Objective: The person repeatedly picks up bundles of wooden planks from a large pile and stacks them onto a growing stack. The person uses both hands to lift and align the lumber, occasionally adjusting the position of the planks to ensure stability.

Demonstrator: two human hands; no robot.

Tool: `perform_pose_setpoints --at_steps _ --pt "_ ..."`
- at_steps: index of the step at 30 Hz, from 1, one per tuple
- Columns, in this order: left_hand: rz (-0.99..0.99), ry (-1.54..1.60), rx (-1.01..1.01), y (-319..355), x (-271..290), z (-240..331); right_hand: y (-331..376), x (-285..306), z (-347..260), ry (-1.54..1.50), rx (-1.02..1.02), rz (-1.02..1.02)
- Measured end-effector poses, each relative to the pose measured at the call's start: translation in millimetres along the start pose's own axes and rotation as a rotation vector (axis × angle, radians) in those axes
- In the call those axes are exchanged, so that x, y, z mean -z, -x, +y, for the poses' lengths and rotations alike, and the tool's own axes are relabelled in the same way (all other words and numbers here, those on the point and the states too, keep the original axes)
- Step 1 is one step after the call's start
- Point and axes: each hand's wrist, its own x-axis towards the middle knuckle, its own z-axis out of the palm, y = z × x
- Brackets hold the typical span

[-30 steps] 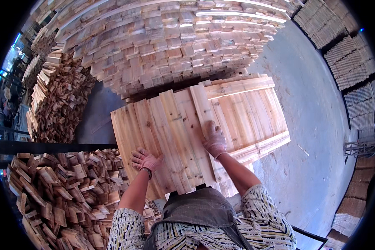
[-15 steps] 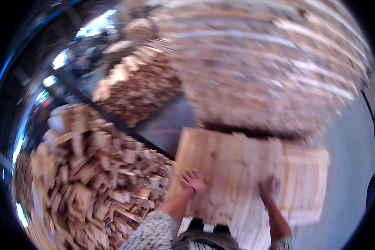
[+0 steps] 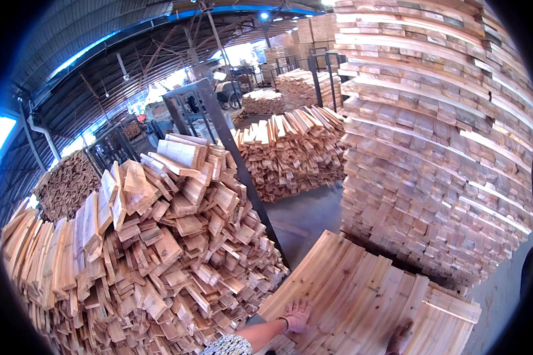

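Left of the left hand (image 3: 296, 315): a loose heap of short offcuts (image 3: 154, 260), piled well above hand level, its near slope falling to just beside the hand. No open room on that side. A dark steel post (image 3: 231, 154) leans between this heap and the floor beyond.

Left hand: flat, fingers spread, palm down on the layer of boards (image 3: 361, 296), near its left edge. Not clenched, grasping nothing; it presses on the top surface.

Boards: pale, fresh-sawn planks laid side by side, long edges touching, running away from the hands toward upper left. Far ends uneven, stepped. Reddish streaks in several planks. More than ten planks in the layer; exact count not readable at the rim. One layer shows on top; what lies under it is hidden.

Ahead of both hands: a strip of bare concrete floor (image 3: 305, 216), the only open ground, narrow, between heap and stacks. Beyond it a second heap of longer sticks (image 3: 290, 154).

Right hand (image 3: 400, 338): at the lower frame edge, on the same boards, well apart from the left hand. Only partly in view; cannot tell whether it grips or lies flat.

Right of the right hand: one tall stack of cross-laid planks (image 3: 438, 136), close behind the boards' far ends. Hands counted: two.
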Motion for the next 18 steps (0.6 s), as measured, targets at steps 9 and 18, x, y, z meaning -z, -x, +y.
perform_pose_setpoints --at_steps 9,18 --pt "0.074 0.805 -0.115 33.7 2.6 -38.3 6.8 -22.2 -99.4 0.753 0.059 0.013" --pt "0.868 0.755 0.190 298.0 -88.5 -91.5 90.8 -130.4 -236.5 0.781 1.063 -0.250"
